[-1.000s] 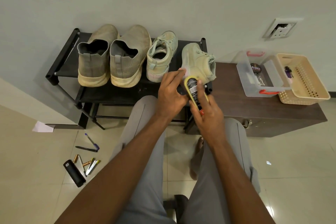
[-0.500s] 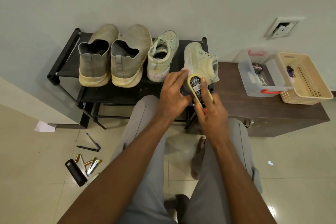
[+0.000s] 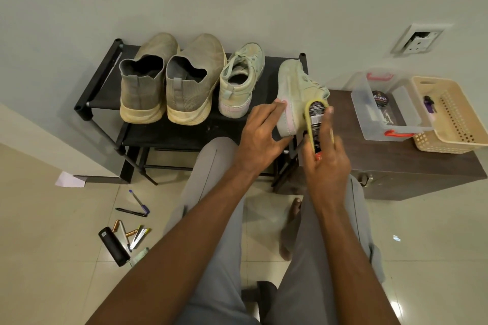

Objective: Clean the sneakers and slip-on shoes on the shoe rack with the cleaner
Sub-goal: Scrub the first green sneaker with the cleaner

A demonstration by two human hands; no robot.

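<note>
Left hand point(image 3: 260, 130) steadying tilted sneaker point(image 3: 295, 92) by its heel; right hand point(image 3: 326, 155) gripping cleaner point(image 3: 315, 124), applicator face hidden, seemingly against the shoe.

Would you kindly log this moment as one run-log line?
left hand: holds sneaker heel, tilted on shoe rack | right hand: presses cleaner against sneaker side | other three shoes: untouched
</note>
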